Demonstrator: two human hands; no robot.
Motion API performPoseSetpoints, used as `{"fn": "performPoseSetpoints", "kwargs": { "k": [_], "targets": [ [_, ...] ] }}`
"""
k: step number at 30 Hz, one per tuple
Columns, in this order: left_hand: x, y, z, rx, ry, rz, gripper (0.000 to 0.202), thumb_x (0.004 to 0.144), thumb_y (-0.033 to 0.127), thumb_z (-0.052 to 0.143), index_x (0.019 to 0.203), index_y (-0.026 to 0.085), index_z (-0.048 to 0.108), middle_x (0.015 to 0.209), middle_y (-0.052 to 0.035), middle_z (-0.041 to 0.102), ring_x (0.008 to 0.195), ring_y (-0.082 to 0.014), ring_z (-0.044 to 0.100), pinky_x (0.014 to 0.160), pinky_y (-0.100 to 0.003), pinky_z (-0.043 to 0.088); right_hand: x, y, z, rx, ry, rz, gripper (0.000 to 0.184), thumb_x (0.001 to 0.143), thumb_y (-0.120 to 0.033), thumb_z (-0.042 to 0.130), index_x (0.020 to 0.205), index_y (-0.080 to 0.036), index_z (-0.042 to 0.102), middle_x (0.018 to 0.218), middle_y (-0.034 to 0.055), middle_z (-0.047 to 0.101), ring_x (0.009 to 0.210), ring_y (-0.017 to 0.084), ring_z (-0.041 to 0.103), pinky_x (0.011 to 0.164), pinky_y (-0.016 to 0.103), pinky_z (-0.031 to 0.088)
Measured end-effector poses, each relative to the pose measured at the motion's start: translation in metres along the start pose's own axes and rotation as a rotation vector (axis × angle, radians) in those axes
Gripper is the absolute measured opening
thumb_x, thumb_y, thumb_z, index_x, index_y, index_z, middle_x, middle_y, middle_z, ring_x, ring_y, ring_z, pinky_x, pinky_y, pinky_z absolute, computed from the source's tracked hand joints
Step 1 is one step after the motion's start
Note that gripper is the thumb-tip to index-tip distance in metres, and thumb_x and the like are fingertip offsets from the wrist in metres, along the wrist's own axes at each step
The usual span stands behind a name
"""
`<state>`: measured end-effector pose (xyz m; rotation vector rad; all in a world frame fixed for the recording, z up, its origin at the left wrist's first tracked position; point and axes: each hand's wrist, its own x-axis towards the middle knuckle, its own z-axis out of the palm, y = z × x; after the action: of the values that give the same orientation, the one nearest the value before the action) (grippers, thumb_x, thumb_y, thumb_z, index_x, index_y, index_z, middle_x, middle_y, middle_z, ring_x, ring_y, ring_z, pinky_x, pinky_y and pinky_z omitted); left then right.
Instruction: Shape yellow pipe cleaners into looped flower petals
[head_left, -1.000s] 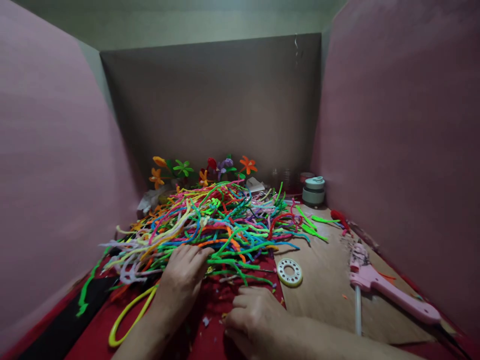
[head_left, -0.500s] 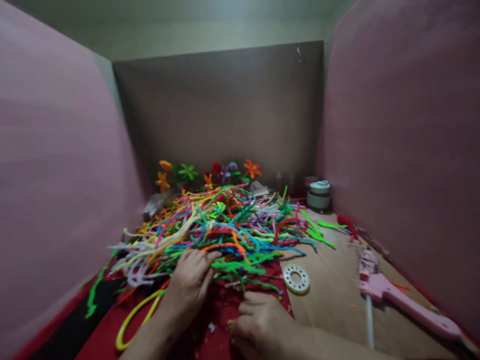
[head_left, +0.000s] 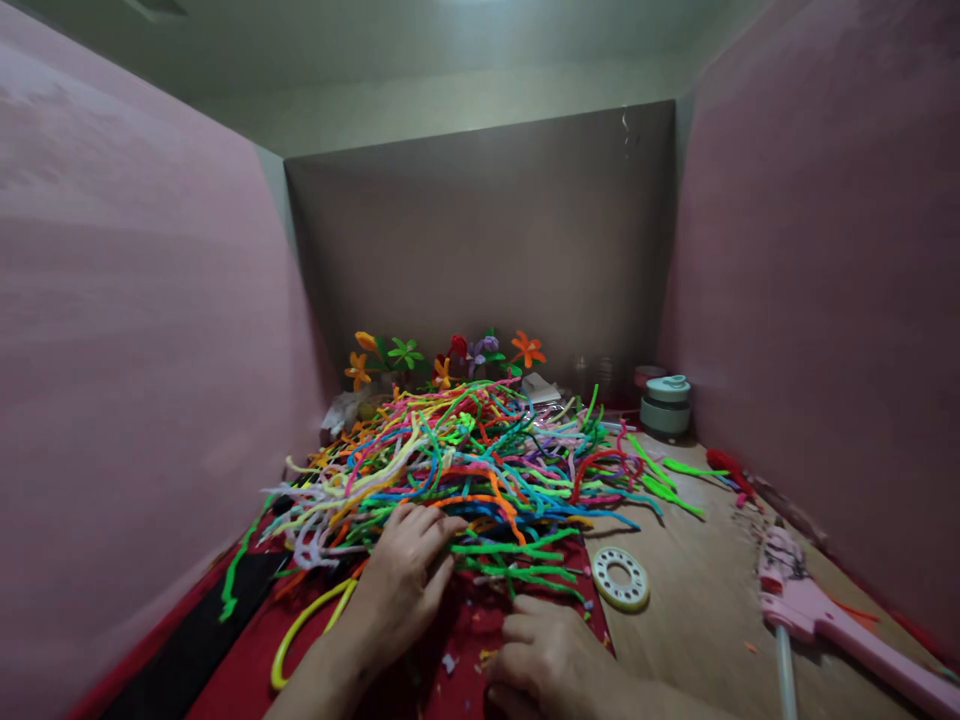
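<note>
A big tangled heap of pipe cleaners in many colours covers the middle of the table. My left hand lies at its near edge with the fingers stretched out flat, the tips touching orange and green strands. My right hand rests on the red cloth just in front of the heap, its fingers curled under in a loose fist; what they hold, if anything, is hidden. A yellow loop of pipe cleaner lies left of my left wrist.
Small pipe-cleaner flowers stand at the back. A white ring with holes lies on the brown board, a pink glue gun at the right, a green-lidded jar in the far right corner. Pink panels wall both sides.
The view has swung left and tilted up, so everything sits further right and lower. My left hand's fingers have reached slightly further into the heap; the right hand has stayed curled.
</note>
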<state>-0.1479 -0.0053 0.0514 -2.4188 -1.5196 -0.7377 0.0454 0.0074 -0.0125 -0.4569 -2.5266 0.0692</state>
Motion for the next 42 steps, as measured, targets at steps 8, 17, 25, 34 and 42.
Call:
{"fn": "performPoseSetpoints", "kwargs": {
  "k": [8,17,25,34,42],
  "targets": [
    [0.001,-0.002,-0.003,0.028,-0.125,0.015,0.015,0.084,0.02,0.049,0.095,0.023,0.059,0.086,-0.0035,0.058,0.082,-0.0186,0.048,0.076,-0.035,0.036,0.0,0.003,0.005,-0.029,0.004,-0.027,0.009,0.066,-0.022,0.063,0.06,-0.017,0.06,0.055,-0.0006,0.056,0.053,0.011,0.039,0.046,0.026,0.022],
    [0.002,-0.008,0.001,0.001,0.029,0.11,0.013,0.086,0.017,0.046,0.094,0.019,0.056,0.079,-0.0019,0.059,0.074,-0.0158,0.049,0.072,-0.032,0.035,0.0,0.008,0.013,-0.026,0.036,-0.058,0.011,0.066,-0.025,0.065,0.06,-0.018,0.06,0.053,-0.0015,0.055,0.052,0.011,0.038,0.047,0.025,0.024],
    [0.002,-0.009,-0.003,-0.063,0.246,0.156,0.023,0.084,0.01,0.049,0.103,0.021,0.056,0.087,-0.0037,0.059,0.082,-0.0158,0.052,0.073,-0.029,0.041,0.001,0.01,0.018,-0.055,0.128,-0.094,0.019,0.071,-0.034,0.065,0.06,-0.019,0.061,0.05,-0.0024,0.053,0.05,0.011,0.04,0.046,0.024,0.025],
    [-0.005,0.004,-0.004,-0.23,0.378,-0.023,0.027,0.083,0.009,0.046,0.105,0.024,0.055,0.09,-0.0027,0.061,0.084,-0.0145,0.058,0.074,-0.024,0.045,0.003,0.005,0.01,-0.041,-0.01,-0.061,0.018,0.071,-0.028,0.062,0.057,-0.018,0.059,0.051,-0.0011,0.054,0.051,0.01,0.044,0.056,0.023,0.035],
    [0.002,0.016,-0.005,-0.794,0.362,-0.582,0.017,0.076,0.033,0.059,0.084,0.019,0.061,0.062,0.0034,0.051,0.053,-0.0082,0.046,0.048,-0.018,0.037,0.003,-0.006,-0.01,0.052,-0.055,0.055,0.008,0.069,-0.017,0.055,0.065,-0.017,0.062,0.06,0.0023,0.061,0.056,0.012,0.05,0.066,0.026,0.039]
  ]
}}
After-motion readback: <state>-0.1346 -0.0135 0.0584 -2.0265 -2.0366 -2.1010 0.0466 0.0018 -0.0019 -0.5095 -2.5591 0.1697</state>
